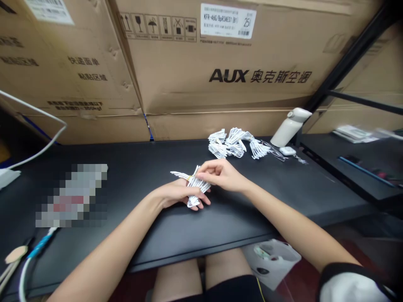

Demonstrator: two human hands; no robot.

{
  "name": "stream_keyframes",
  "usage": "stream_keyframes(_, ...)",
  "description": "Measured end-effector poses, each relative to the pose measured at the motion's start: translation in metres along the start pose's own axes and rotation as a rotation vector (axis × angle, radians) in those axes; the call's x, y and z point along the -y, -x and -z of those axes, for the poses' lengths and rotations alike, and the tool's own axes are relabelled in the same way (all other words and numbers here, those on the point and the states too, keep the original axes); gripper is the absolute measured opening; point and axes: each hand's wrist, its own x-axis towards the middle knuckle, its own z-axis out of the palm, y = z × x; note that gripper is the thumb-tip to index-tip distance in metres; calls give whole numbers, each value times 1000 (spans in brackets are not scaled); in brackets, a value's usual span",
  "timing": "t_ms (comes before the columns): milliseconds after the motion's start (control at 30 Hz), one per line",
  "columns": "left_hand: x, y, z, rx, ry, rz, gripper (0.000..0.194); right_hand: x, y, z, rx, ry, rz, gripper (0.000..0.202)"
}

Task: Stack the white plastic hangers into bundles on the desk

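Observation:
A bundle of thin white strips [197,186], bound by a yellow band near its upper left, lies in my left hand [179,193]. The thumb of that hand crosses the bundle and its fingers curl beneath it, so my left hand is closed on it. From the right, my right hand [222,174] reaches over the bundle's upper edge with thumb and fingertips pinched together there. What exactly lies between those fingertips is too small to make out. Further back on the black table [141,167] sit several similar white bundles [236,142], fanned out in a cluster.
Behind the bundles on the right stand a white bottle [290,128] and a small white case [287,151]. A blurred-out device [74,195] with a blue-wrapped cable [40,244] lies left. Large cardboard boxes [176,79] wall the back; a white bin [277,268] is below the table edge.

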Motion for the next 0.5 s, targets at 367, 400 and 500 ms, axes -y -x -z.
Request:
stream_keyframes(367,4,2,10,111,90,-53,39,-15,-6,21,180,-322,-201,24)
stream_keyframes(400,4,2,11,145,88,-67,41,-16,-5,24,212,-332,-213,24)
stream_keyframes(500,5,3,12,277,80,-88,48,-18,-5,28,229,-377,-212,24)
